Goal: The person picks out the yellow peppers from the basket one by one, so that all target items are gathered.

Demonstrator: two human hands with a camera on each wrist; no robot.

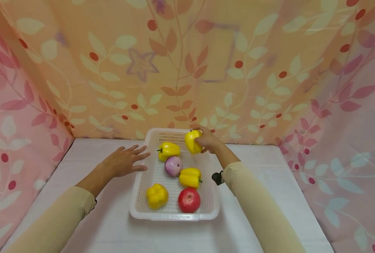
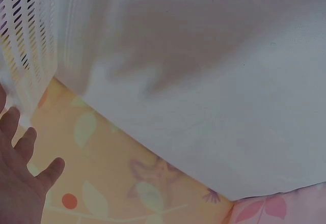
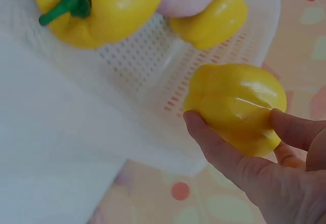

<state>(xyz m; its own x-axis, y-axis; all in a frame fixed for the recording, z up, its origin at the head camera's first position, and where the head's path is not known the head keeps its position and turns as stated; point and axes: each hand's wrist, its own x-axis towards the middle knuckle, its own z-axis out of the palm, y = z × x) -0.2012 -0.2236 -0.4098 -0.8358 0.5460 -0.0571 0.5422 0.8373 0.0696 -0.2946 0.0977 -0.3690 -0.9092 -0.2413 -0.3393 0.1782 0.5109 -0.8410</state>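
My right hand [image 1: 209, 139] grips a yellow bell pepper [image 1: 192, 142] over the far right corner of a white plastic basket [image 1: 175, 217]. In the right wrist view, thumb and fingers pinch that pepper [image 3: 234, 102] from its sides. My left hand [image 1: 125, 161] hovers at the basket's left rim, fingers spread and holding nothing; the left wrist view shows its fingers beside the slotted wall. Inside the basket lie a yellow pepper [image 1: 169, 151] at the back, a purple onion [image 1: 173, 166], another yellow pepper [image 1: 190, 177], a lobed yellow pepper [image 1: 157, 196] and a red pomegranate-like fruit [image 1: 189, 200].
The basket stands on a white-covered table [image 1: 254, 182]. Behind it hangs an orange leaf-patterned curtain [image 1: 181, 70], close to the basket's far rim. Pink patterned cloth [image 1: 348, 123] encloses both sides.
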